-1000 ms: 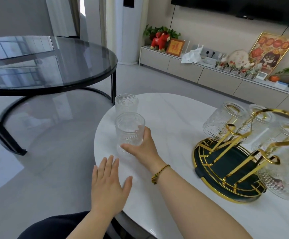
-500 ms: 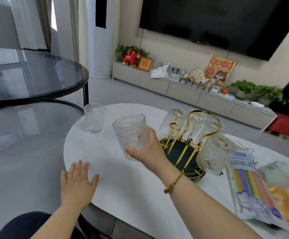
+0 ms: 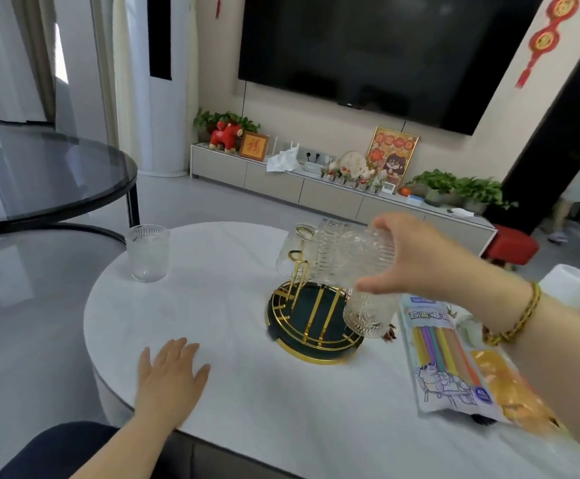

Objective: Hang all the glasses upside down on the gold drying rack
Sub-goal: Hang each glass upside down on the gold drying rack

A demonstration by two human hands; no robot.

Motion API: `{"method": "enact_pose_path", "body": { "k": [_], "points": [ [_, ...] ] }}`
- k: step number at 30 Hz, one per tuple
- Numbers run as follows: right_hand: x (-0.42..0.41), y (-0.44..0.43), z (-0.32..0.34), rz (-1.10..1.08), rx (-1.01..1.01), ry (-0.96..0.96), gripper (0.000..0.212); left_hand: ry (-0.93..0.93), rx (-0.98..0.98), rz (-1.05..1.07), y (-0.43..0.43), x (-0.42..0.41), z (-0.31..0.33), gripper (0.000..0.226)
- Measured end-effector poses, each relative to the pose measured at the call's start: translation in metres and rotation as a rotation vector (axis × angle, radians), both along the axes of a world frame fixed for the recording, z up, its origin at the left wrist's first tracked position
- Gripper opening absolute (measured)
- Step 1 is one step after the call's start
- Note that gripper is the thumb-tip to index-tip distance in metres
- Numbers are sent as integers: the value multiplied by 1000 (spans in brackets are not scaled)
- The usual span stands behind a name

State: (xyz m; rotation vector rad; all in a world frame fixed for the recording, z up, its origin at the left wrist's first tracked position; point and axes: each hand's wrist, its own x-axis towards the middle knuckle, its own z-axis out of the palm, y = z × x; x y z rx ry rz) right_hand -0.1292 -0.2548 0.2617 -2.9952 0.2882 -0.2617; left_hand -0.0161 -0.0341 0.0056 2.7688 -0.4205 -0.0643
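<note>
My right hand (image 3: 420,261) grips a ribbed clear glass (image 3: 350,257), tipped on its side with its mouth toward the left, directly over the gold drying rack (image 3: 312,323). The rack has a dark green round base and gold prongs. An upside-down glass (image 3: 368,316) hangs on its right side, and further glasses behind the held one are blurred. One upright glass (image 3: 148,252) stands alone at the far left of the white table (image 3: 219,305). My left hand (image 3: 169,375) lies flat and open on the table's near edge.
A packet of coloured straws (image 3: 444,354) and an orange packet (image 3: 513,392) lie right of the rack. A white cup (image 3: 568,288) sits at the far right. A dark glass round table (image 3: 40,178) stands to the left. A TV cabinet lines the back wall.
My right hand lifted the glass off the table, carried it right to above the rack and tipped it sideways. The view swung right. My left hand stayed flat on the table.
</note>
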Motion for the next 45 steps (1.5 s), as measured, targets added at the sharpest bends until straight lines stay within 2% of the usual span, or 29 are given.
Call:
{"method": "enact_pose_path", "body": {
  "k": [6,10,19,25,32,37,41,45],
  "points": [
    [24,-7,9,48,-432,248,83,-20,-33,0,0,0,-5,49],
    [43,-3,-1,62,-531,369,77,-19,-29,-13,2,0,-7,50],
    [73,-3,-33,111,-681,503,79,-30,-9,-17,1,1,-7,51],
    [85,-5,-54,101,-498,522,87,-29,-14,-15,1,1,-6,50],
    [88,-16,-65,65,-82,447,86,-41,-14,10,-1,1,-8,49],
    [85,-19,-77,31,18,394,80,-41,-12,11,0,2,-9,50],
    [85,-22,-80,22,16,390,74,-34,-16,6,-1,1,-8,50],
    [84,-19,-81,34,76,389,75,-50,-23,7,0,2,-10,50]
  ]
}}
